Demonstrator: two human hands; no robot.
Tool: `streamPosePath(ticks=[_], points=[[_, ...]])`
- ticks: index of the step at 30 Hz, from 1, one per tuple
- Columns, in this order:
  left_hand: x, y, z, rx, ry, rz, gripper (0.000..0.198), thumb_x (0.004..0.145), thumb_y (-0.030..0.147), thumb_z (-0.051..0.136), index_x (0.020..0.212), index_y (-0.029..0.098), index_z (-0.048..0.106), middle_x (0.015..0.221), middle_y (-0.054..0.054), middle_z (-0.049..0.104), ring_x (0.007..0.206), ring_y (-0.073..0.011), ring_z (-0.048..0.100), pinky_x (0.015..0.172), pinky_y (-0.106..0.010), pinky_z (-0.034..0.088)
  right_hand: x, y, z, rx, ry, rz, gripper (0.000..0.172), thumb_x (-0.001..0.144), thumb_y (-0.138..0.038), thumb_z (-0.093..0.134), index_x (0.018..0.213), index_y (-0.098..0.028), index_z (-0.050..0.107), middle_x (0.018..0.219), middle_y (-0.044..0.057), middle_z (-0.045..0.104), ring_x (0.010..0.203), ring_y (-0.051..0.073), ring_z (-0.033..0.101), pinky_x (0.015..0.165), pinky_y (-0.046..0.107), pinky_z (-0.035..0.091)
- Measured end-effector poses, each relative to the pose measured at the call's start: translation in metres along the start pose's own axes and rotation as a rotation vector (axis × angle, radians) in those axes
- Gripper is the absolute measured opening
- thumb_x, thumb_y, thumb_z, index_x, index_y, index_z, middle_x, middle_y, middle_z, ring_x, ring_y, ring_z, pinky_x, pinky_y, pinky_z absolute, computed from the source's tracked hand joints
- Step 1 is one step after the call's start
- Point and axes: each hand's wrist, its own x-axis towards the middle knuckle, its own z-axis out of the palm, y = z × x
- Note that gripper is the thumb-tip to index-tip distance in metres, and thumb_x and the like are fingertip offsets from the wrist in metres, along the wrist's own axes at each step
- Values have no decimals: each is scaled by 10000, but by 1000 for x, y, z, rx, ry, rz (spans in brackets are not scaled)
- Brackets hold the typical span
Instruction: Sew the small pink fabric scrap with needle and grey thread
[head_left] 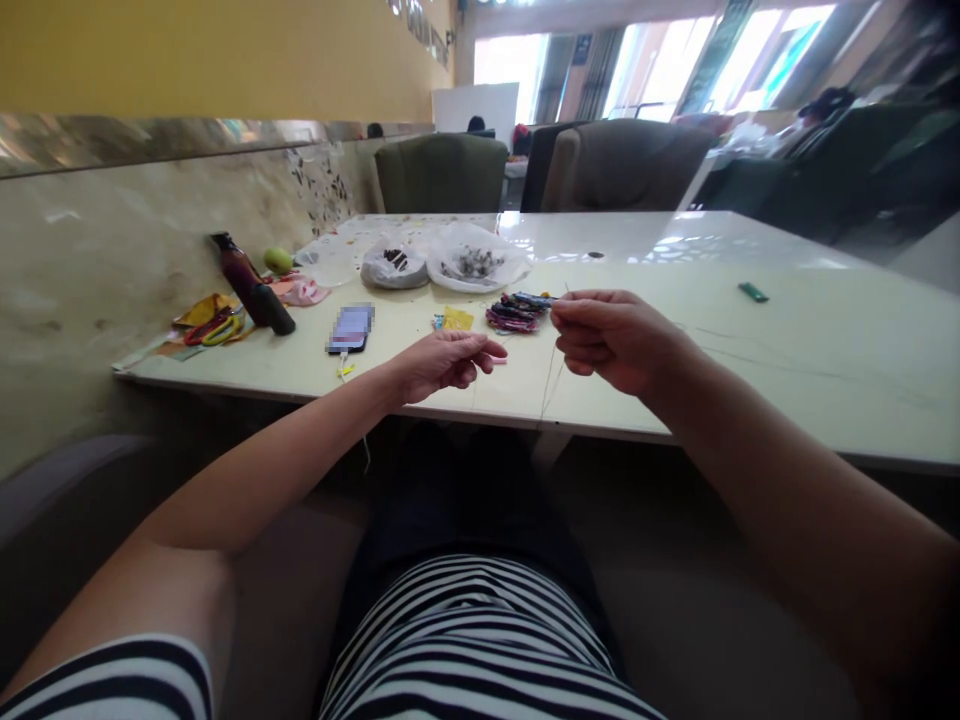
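My right hand (609,340) is raised over the table's front part, its thumb and forefinger pinched on a thin thread (551,385). Strands of it hang below the fingers towards the table edge, and a fine tip pokes up above the pinch; whether that tip is a needle I cannot tell. To its left, my left hand (450,365) hovers near the front edge with fingers loosely bent and apart, no object visible in it. A small pink piece lies by its fingertips. Just beyond both hands sits a bundle of dark and pink embroidered pieces (514,314).
On the white table (825,340) are a phone (351,328) with a cable, a yellow packet (457,319), two plastic bags (480,262) of small dark bits, a dark bottle (251,285), a green fruit (278,261) and a green packet (753,292). Chairs (630,165) stand behind.
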Motion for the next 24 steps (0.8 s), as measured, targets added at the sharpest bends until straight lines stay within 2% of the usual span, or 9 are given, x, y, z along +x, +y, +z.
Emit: streamPosePath(ticks=[6,9,13,17,20,24], points=[[10,-29,1,-64,-48,-13,197,887,263,739,1003,114,795,967,-113,732,578,-41,521,522,-177,376,3,-11,-13,-66,38,-3,283,883,-215,651,648,-190,495,505,-93,228,426,48,195,392,199,233],[12,-38,3,-90,-23,-27,175,883,206,736,1021,115,793,945,-109,748,579,-43,546,525,-172,386,3,-16,-17,-101,41,-21,306,866,-234,683,651,-203,469,511,-90,231,438,53,187,394,214,234],[13,-45,7,-121,27,-53,174,948,161,649,1052,108,778,942,-112,762,616,-58,611,559,-175,437,2,-24,-19,-138,27,-20,337,852,-268,728,666,-221,451,525,-81,230,445,60,192,400,251,228],[13,-48,10,-170,55,-70,167,972,148,619,1046,101,761,892,-104,762,674,-81,662,638,-196,507,1,-30,-20,-167,35,-15,354,849,-291,746,669,-229,447,529,-81,210,445,59,190,401,259,205],[13,-50,12,-210,67,-74,149,974,146,618,997,97,757,821,-79,744,654,-79,660,673,-208,533,1,-32,-21,-184,58,-23,365,837,-307,766,677,-231,447,531,-85,204,449,56,182,402,260,191],[13,-55,14,-258,71,-67,123,947,186,674,972,99,758,743,-46,703,592,-63,606,622,-193,509,3,-30,-23,-192,77,-30,360,857,-302,744,672,-228,444,542,-84,198,450,53,178,410,259,186]])
